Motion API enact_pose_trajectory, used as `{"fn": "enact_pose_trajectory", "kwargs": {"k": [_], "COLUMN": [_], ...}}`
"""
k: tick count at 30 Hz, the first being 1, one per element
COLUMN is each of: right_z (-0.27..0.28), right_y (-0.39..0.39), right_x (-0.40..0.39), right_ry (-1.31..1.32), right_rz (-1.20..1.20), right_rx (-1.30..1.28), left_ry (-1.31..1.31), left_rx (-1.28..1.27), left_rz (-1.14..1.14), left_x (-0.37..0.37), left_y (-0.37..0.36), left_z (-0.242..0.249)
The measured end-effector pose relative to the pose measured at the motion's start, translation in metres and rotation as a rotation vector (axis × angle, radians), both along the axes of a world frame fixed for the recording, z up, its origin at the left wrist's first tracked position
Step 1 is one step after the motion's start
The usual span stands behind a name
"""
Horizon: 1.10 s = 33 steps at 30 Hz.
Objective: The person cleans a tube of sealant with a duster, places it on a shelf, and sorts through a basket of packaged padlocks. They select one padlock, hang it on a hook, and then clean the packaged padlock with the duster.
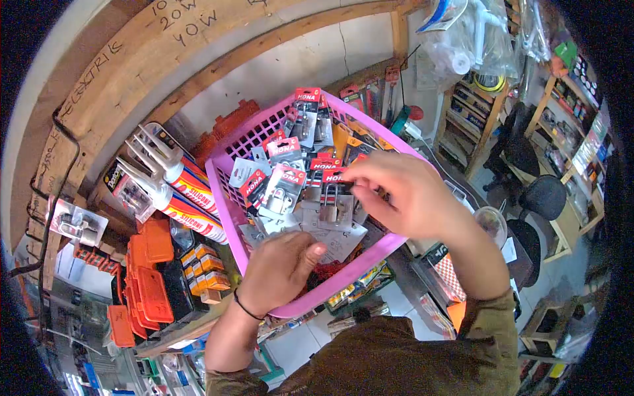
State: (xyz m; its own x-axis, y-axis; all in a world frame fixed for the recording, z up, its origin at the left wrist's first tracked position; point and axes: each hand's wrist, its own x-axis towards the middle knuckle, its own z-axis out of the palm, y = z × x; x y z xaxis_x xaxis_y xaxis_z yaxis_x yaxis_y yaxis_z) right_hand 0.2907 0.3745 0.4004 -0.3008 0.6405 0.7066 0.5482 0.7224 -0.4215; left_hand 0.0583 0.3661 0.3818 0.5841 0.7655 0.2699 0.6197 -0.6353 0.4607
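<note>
A pink plastic basket (228,204) is filled with carded padlocks with red HONA headers. My right hand (399,195) is over the basket's right side, its thumb and fingers closed on the red top of one padlock pack (335,206). My left hand (281,267), with a dark band at the wrist, lies at the near left rim, thumb up and fingers curled down inside the basket. What its fingertips touch is hidden. Other padlock packs (282,191) lie loosely heaped in the middle, and one (305,119) leans upright at the back.
White and orange silicone tubes (191,214) stand left of the basket. Orange plastic boxes (148,284) and small yellow boxes (203,267) sit at the lower left. A wooden shelf (462,125) and dark chairs (541,198) are on the right.
</note>
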Motion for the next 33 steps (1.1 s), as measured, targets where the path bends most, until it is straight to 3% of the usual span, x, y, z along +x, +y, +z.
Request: {"fn": "enact_pose_trajectory", "kwargs": {"k": [1,2,3,5,9,13,15,17,19,23,25,27,29,30,32,33], "right_z": [-0.001,-0.004,-0.007,-0.015,-0.032,-0.03,-0.039,-0.039,-0.022,-0.013,-0.001,0.017,0.024,0.028,0.028,0.02], "right_y": [0.015,0.027,0.037,0.054,0.066,0.062,0.071,0.077,0.074,0.068,0.06,0.042,0.01,-0.01,-0.053,-0.069], "right_x": [-0.004,-0.008,-0.015,-0.026,-0.031,-0.032,-0.03,-0.03,-0.029,-0.024,-0.019,-0.017,-0.028,-0.04,-0.062,-0.072], "right_ry": [-0.212,-0.425,-0.432,-0.695,-0.924,-0.726,-0.421,-0.339,-0.196,0.025,0.273,0.49,0.564,0.492,0.452,0.443], "right_rz": [-0.009,-0.018,-0.014,-0.237,-0.233,-0.144,0.067,0.083,0.167,0.178,0.203,0.304,0.433,0.429,0.52,0.586], "right_rx": [-0.083,-0.164,-0.162,-0.227,-0.251,-0.229,-0.305,-0.167,-0.587,-0.614,-0.56,-0.547,-0.396,-0.207,-0.226,-0.337], "left_ry": [0.077,0.138,0.131,0.106,0.147,0.022,-0.036,-0.094,-0.103,-0.224,-0.513,-0.874,-0.812,-0.962,-1.086,-1.054], "left_rx": [-0.139,-0.093,-0.093,-0.041,-0.051,-0.005,0.035,0.028,-0.025,0.048,0.359,0.425,0.357,0.169,-0.237,-0.471], "left_rz": [0.023,0.028,0.032,0.025,0.071,0.037,0.031,0.109,0.154,0.229,0.225,0.325,0.386,0.169,-0.268,-0.343], "left_x": [0.001,0.002,0.002,0.001,0.002,0.001,-0.001,0.0,0.002,0.001,-0.002,-0.003,-0.019,-0.026,-0.04,-0.045], "left_y": [-0.001,-0.002,-0.001,0.001,0.001,0.004,0.004,0.002,0.001,0.002,0.005,0.003,-0.03,-0.045,-0.078,-0.097], "left_z": [0.0,-0.001,-0.003,-0.008,-0.006,-0.006,-0.008,-0.007,-0.002,-0.009,-0.01,-0.004,0.001,-0.001,0.0,0.005]}}
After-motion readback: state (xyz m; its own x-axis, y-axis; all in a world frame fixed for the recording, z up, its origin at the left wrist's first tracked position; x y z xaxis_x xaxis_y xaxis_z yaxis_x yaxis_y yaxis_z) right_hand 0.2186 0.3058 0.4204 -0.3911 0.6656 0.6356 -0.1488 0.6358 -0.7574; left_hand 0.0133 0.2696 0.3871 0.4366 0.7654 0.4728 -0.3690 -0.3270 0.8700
